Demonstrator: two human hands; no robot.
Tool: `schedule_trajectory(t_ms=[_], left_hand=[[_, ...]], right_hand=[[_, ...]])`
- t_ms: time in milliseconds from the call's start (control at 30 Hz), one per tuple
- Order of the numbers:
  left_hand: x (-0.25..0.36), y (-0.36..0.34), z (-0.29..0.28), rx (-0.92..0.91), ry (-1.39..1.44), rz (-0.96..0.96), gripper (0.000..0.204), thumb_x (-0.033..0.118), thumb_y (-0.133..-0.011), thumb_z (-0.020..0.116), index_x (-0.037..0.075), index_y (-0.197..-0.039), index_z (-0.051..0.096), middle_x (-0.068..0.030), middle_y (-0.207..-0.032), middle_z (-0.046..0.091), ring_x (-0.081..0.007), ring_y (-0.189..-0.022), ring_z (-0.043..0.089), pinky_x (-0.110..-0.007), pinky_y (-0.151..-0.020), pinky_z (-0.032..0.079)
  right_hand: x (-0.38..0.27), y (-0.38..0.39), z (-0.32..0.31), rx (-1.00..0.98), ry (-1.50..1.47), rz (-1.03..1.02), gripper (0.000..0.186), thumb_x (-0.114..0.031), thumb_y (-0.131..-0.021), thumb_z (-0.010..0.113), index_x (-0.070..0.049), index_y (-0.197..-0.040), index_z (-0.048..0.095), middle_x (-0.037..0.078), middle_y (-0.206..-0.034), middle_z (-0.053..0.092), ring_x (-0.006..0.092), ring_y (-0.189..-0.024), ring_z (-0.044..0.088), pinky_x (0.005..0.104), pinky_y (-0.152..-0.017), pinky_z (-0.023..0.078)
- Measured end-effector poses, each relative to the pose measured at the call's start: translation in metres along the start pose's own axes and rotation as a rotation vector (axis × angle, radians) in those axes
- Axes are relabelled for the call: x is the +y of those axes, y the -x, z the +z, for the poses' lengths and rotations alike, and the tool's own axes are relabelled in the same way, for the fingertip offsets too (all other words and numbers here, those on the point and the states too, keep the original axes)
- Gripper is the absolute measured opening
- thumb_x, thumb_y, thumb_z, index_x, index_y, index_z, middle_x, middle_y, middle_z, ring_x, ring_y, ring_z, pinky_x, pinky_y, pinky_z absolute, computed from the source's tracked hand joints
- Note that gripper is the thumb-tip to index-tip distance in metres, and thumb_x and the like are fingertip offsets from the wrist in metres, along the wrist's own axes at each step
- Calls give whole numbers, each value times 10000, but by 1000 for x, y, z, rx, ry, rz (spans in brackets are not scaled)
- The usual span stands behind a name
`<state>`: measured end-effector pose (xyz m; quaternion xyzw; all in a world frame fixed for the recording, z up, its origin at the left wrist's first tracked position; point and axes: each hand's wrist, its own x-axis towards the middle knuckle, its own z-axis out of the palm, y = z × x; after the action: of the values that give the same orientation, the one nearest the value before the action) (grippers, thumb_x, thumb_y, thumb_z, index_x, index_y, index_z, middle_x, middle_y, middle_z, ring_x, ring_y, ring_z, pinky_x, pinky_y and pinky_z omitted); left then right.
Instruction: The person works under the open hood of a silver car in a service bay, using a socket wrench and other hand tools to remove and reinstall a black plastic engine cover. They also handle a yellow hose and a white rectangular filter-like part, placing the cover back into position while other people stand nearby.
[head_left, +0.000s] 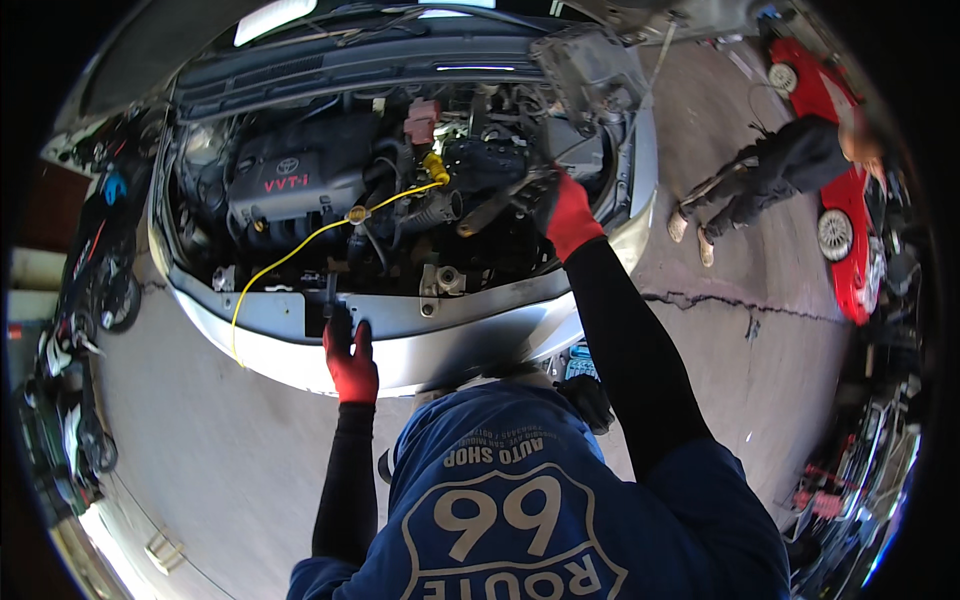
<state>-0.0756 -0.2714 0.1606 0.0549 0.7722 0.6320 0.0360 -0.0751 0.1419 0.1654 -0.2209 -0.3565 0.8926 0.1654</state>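
A car's engine bay lies open in front of me, with a dark engine cover (300, 175) at its left. My left hand (350, 365), in a red and black glove, rests on the front panel (385, 315) with fingers stretched and apart. On the right side of the bay, my right hand (568, 215), gloved alike, is closed at the end of a long dark part (490, 212); its fingers blend into the dark metal. A yellow cable (300, 240) runs from a yellow connector (435, 168) over the front edge.
The raised hood (130, 75) hangs over the bay. To the right, another person (775, 175) stands near a red car (835, 230). Motorcycles (100, 270) line the left side. A teal tool tray (580, 366) sits on the floor below the bumper.
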Motion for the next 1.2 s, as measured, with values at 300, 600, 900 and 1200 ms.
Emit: schedule_trajectory(t_ms=[300,600,900,1200], left_hand=[[122,-78,198,-505,-950,469,599,354,-916,614,16,-1387,464,-239,-1314,562,-404,-1223,540,-460,-1026,447],[108,-100,254,-403,-1244,1112,437,308,-883,522,228,-1300,625,-61,-1254,616,-287,-1213,507,-526,-1051,353],[160,-108,278,-643,-1352,501,488,394,-848,657,134,-1260,623,-141,-1091,707,-327,-1029,674,-472,-908,512],[172,-117,268,-658,-1352,899,295,316,-842,639,129,-1066,682,-151,-1115,690,-346,-1030,661,-455,-828,528]], right_hand=[[21,32,19,9,81,141,246,-283,-996,554,-177,-1203,634,21,-1086,674,197,-1042,640,414,-887,517],[3,49,-13,255,1471,-864,715,-458,-773,722,-26,-1309,525,233,-1289,530,401,-1216,501,471,-1021,413],[44,-4,-18,186,1040,-460,719,-346,-789,770,-53,-1356,437,249,-1359,482,435,-1267,483,479,-1029,437],[27,-14,-3,1,966,-432,425,-271,-812,750,-70,-1169,636,198,-969,708,387,-912,685,441,-799,543]])
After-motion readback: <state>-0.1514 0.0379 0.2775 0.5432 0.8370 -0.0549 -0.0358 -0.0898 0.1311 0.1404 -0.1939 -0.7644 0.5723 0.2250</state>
